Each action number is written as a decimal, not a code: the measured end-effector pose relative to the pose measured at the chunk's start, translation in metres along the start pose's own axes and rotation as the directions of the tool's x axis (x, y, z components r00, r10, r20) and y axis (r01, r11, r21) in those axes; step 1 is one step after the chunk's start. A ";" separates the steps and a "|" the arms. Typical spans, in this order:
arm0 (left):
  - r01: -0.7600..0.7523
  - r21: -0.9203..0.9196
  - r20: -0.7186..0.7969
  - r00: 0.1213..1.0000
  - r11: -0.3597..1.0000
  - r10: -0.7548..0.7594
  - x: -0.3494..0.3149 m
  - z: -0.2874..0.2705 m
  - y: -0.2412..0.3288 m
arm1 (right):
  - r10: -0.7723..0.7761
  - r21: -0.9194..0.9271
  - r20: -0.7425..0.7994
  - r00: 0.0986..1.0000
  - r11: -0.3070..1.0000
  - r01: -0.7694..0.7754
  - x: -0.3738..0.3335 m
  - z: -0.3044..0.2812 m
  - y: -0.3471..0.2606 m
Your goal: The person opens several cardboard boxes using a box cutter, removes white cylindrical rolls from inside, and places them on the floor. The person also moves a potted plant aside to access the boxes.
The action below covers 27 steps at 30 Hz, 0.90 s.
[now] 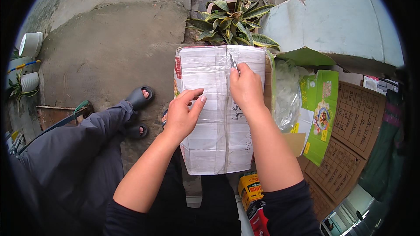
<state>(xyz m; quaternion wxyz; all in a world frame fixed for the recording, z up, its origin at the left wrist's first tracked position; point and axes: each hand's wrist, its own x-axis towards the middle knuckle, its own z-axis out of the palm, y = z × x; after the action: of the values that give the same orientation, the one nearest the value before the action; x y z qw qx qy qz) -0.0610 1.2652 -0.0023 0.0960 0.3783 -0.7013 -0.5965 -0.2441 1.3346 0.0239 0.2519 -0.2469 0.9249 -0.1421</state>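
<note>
A large carton (203,142) wrapped in white paper and clear tape stands in front of me, with a taped seam running down its middle. My right hand (247,85) is closed round a box cutter (232,62), whose tip lies at the seam near the carton's far end. Most of the cutter's handle is hidden in the fingers. Over the left half of the carton is my left hand (186,110), its fingers apart and holding nothing. Whether it touches the paper I cannot tell.
An open green box (321,118) with clear plastic bags (287,94) stands right of the carton, beside brown cartons (358,122). Beyond is a spiky potted plant (234,22) by a pale blue ledge (323,22). At left sits another person in grey trousers (78,161) and dark sandals (142,99).
</note>
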 end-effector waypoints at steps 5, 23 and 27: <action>0.121 -0.064 -0.006 0.993 0.991 -0.122 0.005 -0.028 -0.009 | 0.008 -0.206 0.021 1.000 0.979 -0.004 0.015 0.000 -0.024; -0.411 0.377 0.237 0.909 0.830 0.343 0.016 -0.035 0.014 | 0.100 -0.461 0.403 0.910 0.881 0.108 -0.148 0.022 0.048; -0.718 0.348 0.593 0.667 0.603 0.452 0.010 0.005 0.020 | 0.133 -0.411 0.439 0.889 0.909 0.066 -0.200 0.033 0.073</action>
<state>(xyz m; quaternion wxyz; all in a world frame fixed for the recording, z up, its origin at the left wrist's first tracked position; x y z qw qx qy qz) -0.0793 1.2626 0.0109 0.0141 -0.0183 -0.9300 -0.3667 -0.1046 1.4968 0.0473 0.4065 -0.3046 0.8524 0.1240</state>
